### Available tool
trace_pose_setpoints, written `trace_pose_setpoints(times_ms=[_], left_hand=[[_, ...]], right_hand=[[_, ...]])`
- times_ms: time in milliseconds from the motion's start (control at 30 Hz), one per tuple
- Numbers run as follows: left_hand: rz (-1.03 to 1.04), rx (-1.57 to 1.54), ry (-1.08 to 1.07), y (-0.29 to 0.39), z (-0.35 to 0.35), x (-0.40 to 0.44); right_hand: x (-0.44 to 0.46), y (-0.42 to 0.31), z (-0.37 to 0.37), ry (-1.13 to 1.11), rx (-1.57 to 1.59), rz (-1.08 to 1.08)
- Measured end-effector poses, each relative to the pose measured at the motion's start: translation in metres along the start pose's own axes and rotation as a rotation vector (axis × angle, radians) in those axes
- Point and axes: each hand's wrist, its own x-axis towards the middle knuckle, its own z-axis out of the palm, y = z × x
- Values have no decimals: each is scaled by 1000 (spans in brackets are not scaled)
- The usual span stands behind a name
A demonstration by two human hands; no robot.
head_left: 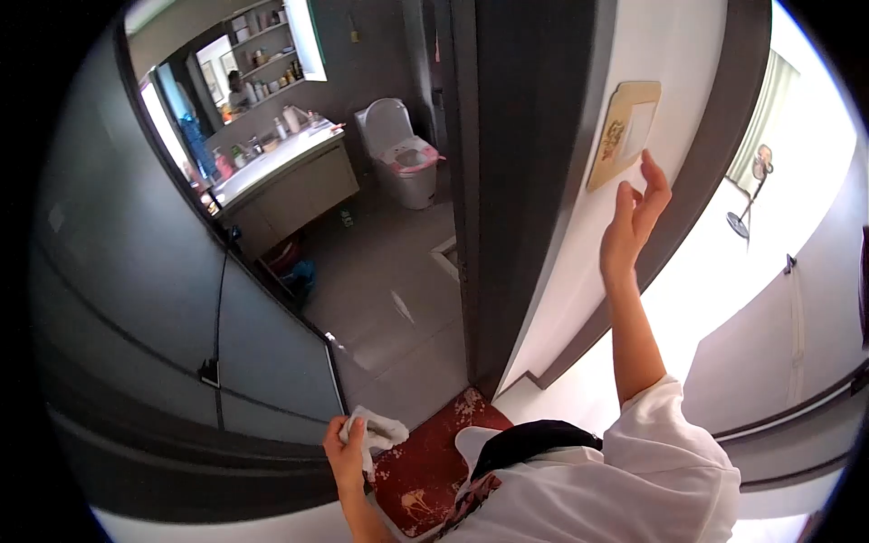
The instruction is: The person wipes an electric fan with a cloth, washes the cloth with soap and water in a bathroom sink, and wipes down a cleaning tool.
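My left hand (343, 454) is low in front of me, with its fingers closed on a crumpled white cloth (384, 433). My right hand (634, 222) is raised to a wall switch (637, 131) set in a gold decorative frame (612, 145). The index finger points up at the lower edge of the switch. Whether the fingertip touches it I cannot tell. Nothing is held in this hand; thumb and index finger stand apart, the other fingers partly bent.
A red patterned mat (425, 471) lies at the bathroom doorway. Inside are a toilet (412, 185) with its lid up and a vanity (299, 190) crowded with bottles. A frosted glass door (163, 271) stands at left. Beyond the wall at right stands a fan (749, 204).
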Motion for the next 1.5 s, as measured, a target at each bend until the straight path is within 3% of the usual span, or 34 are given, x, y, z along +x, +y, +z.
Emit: trace_pose_setpoints(times_ms=[67,167,233,267,367,467,567,767,933,1133,1333,1433,1500], left_hand=[[-39,12,-19,-10,-8,22],[-47,-13,-77,4,11,70],[-8,34,-120,-4,17,106],[25,68,-171,-9,17,135],[-3,135,-243,14,37,181],[10,162,-369,29,51,226],[-81,236,-493,26,72,273],[137,237,-585,0,132,358],[115,278,-624,-7,167,432],[108,204,-727,-16,168,554],[142,157,-667,-21,133,688],[45,132,-645,-9,115,744],[-66,50,-632,-2,108,777]], right_hand=[[-2,-4,0,-9,54,12],[4,16,4,84,-223,-18],[-5,21,6,103,-90,-48],[-9,11,16,129,-279,28],[-27,69,-29,396,-171,320],[-81,116,-57,354,-335,572],[-144,157,-74,221,-497,824],[-248,185,-97,-44,-740,1190],[-323,185,-78,-282,-893,1414],[-401,171,0,-574,-1033,1687],[-434,142,101,-905,-1066,2010],[-425,153,142,-1005,-1040,2026],[-401,192,180,-936,-986,1847]])
